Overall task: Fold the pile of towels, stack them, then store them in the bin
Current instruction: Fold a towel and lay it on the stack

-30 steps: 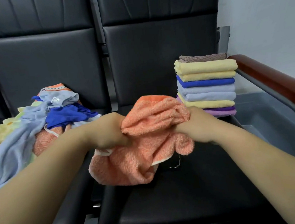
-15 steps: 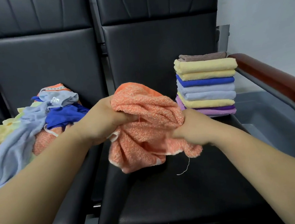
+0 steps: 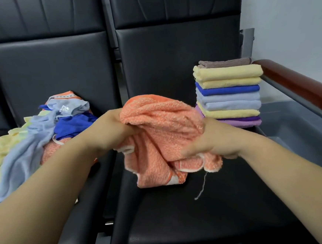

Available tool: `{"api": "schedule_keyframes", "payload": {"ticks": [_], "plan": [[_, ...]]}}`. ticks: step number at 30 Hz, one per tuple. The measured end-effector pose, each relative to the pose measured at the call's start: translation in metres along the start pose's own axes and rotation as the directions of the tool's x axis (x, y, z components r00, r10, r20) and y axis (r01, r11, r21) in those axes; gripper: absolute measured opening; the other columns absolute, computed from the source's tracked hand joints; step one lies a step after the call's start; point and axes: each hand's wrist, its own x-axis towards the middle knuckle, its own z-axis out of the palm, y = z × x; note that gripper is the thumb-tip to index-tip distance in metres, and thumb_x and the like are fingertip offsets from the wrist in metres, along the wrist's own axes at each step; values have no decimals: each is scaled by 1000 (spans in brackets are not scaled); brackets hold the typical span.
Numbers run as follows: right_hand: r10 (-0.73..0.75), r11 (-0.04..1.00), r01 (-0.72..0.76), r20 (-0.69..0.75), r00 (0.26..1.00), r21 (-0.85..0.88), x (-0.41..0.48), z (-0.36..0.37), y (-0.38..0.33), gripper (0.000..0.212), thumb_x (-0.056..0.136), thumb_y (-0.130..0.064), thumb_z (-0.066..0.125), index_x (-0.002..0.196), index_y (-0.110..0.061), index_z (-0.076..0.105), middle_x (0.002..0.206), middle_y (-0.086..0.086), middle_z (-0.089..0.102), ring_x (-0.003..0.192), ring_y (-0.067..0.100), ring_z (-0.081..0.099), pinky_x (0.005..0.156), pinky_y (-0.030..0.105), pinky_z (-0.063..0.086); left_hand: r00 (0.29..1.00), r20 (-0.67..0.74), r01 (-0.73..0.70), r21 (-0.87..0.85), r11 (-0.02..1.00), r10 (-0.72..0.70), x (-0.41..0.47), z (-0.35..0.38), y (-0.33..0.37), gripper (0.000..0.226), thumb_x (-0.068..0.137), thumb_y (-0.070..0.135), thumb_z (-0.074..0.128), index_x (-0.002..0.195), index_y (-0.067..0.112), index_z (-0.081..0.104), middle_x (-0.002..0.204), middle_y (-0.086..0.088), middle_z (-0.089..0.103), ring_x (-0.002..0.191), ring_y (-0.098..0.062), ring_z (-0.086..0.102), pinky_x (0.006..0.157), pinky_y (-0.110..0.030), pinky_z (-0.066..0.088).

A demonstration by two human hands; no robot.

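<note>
Your left grip (image 3: 109, 131) is curled round the upper left bunch of the orange towel (image 3: 162, 125). Your right grip (image 3: 215, 140) clutches its lower right edge, fingers folded into the cloth. The towel hangs crumpled between the two, low over the black seat (image 3: 183, 216) of the right-hand chair, and you cannot tell whether it touches. A loose thread (image 3: 201, 188) trails from its near right corner. Far right on that seat stands the stack of folded towels (image 3: 229, 95), with brown on top, then yellow, blue, pale blue, yellow and purple. On the left seat lies the pile of unfolded towels (image 3: 23, 140), a tangle of yellow, pale blue, dark blue and orange. Right of the stack, below the wooden armrest (image 3: 298, 86), sits the grey bin (image 3: 299, 128).
</note>
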Motion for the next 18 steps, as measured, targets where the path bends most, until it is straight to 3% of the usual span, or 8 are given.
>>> {"api": "schedule_keyframes", "payload": {"ticks": [2,5,7,10,13,15,18], "plan": [[63,927,-85,-71,995,-365,1,4,-2,42,73,-22,92,110,-25,73,103,-7,79,95,9,75,91,37,62,999,-26,-30,-49,998,29,1,4,1,16,88,-1,67,81,14,67,59,6,66,51,-6,61,51,-23,48],[-2,865,-134,-270,963,-483,2,0,-2,20,79,-31,86,89,-18,75,86,-1,77,84,20,73,80,38,61,993,0,-116,-59,992,116,3,5,3,24,83,2,78,102,16,74,96,3,78,92,-10,74,78,-26,58],[-36,928,-105,-367,930,-357,1,-11,5,10,84,-29,80,91,-22,77,90,-3,78,91,19,72,85,37,59,984,94,-159,40,986,154,2,0,3,36,74,9,90,105,21,74,96,8,78,91,-7,74,80,-25,57],[-36,999,23,-313,949,-45,-1,-17,12,24,91,-22,76,114,-30,77,110,-9,78,108,11,72,100,42,57,967,242,-166,374,912,76,0,-1,5,36,67,10,91,85,31,67,69,21,70,63,4,66,58,-13,47],[-88,975,135,-249,964,176,2,-6,11,32,96,-12,72,126,-24,72,120,-6,77,115,11,71,105,42,54,975,224,-143,634,760,-3,6,1,1,23,67,13,79,77,27,64,72,8,70,68,-10,67,64,-30,54],[-87,959,138,-208,974,247,5,-2,10,38,94,-6,72,130,-18,70,122,-1,76,116,16,71,106,45,54,989,148,-112,648,753,20,10,-4,-5,11,73,14,74,76,21,67,73,3,71,71,-16,68,68,-34,55],[-76,971,100,-113,991,217,7,-6,10,50,87,0,78,134,-16,67,125,3,75,118,21,71,107,48,52,1000,21,-16,337,941,9,12,-10,-19,9,83,4,68,80,12,66,59,5,65,53,-13,59,57,-29,49]]}}
